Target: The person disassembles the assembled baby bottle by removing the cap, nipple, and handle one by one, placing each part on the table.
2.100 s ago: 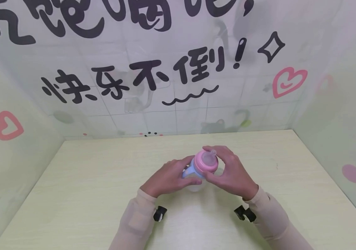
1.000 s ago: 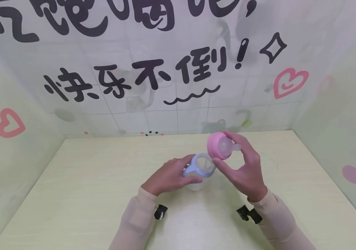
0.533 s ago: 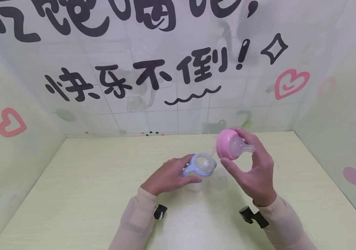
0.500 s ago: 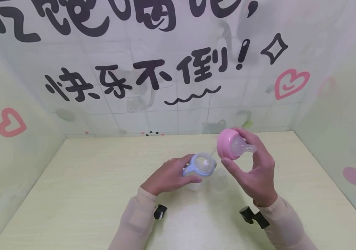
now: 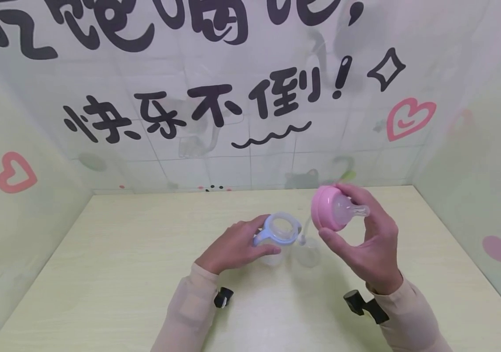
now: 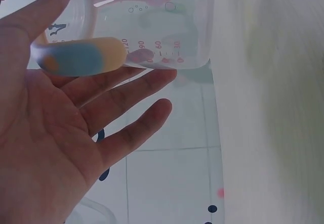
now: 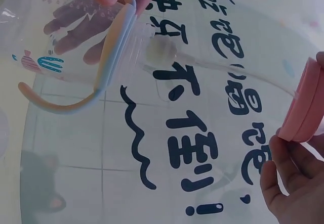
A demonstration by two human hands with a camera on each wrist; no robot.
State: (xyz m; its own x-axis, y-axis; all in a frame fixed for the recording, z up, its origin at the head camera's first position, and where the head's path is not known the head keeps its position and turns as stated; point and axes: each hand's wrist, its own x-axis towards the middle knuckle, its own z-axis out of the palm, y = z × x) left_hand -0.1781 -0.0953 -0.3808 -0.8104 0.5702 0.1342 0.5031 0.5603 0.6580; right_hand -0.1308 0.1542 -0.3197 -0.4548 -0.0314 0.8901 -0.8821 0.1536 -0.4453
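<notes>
My left hand (image 5: 237,247) holds a clear baby bottle (image 5: 272,254) with a blue handled ring (image 5: 282,240) at its neck. In the left wrist view, red scale marks show on the bottle (image 6: 152,27). Its mouth is uncovered. My right hand (image 5: 371,239) pinches a pink bottle collar (image 5: 326,209) with a clear teat (image 5: 344,211), held tilted to the right of the bottle and above the table. From the collar's underside hangs a thin straw (image 7: 228,68) with a pale weighted end (image 7: 161,51), which is outside the bottle, close to its mouth.
A clear round object (image 5: 308,254), perhaps a cap, stands on the pale wooden table (image 5: 136,264) just right of the bottle. Printed walls (image 5: 215,166) enclose the back and both sides. A black camera mount sits at each wrist.
The pink collar with its teat has come off the bottle and moved right in my right hand. Its straw has slid out of the bottle's mouth. My left hand has shifted slightly left.
</notes>
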